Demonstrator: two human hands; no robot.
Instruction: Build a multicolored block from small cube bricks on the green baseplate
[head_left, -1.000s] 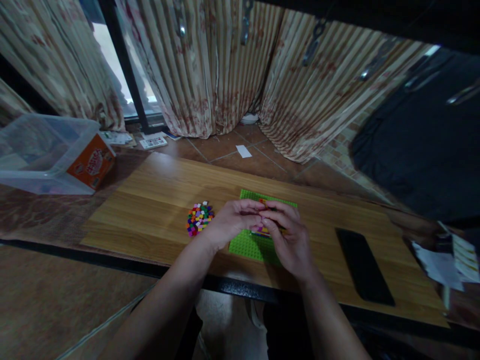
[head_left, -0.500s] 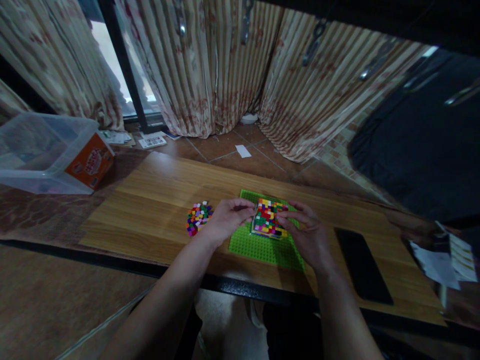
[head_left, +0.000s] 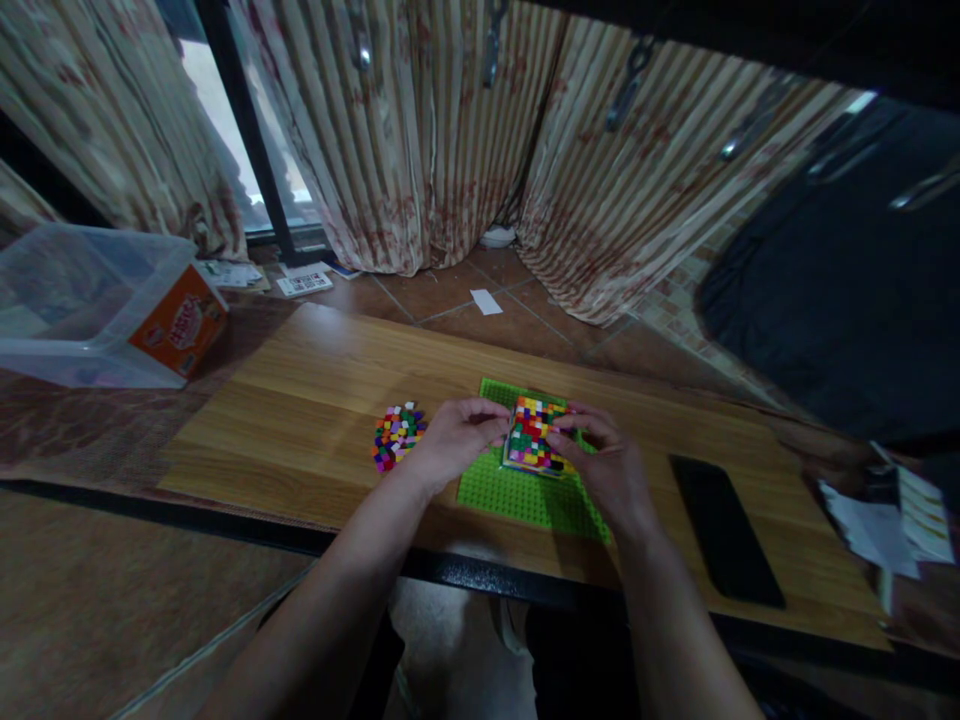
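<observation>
A low block of toy bricks (head_left: 532, 428), its top a patchwork of red, yellow, green, white and other colours, sits on a green studded baseplate (head_left: 517, 498). My left hand (head_left: 457, 437) has its thumb and fingers closed at the block's left edge. Over the right part of the block, my right hand (head_left: 606, 462) is curled, with its thumb and index finger on the top and the other fingers by the far right side. Both hands hide parts of the block. Beside my left wrist lies a pile of small loose bricks (head_left: 396, 432) in mixed colours.
A black phone-like slab (head_left: 726, 530) lies on the wooden tabletop (head_left: 300, 420) at the right. To the left stands a clear plastic bin (head_left: 82, 300) with an orange label. Papers (head_left: 874, 525) are at the far right, and curtains (head_left: 450, 130) hang behind.
My right hand has shifted slightly left over the block, its thumb and index finger further onto the top. The left hand and the block look unmoved.
</observation>
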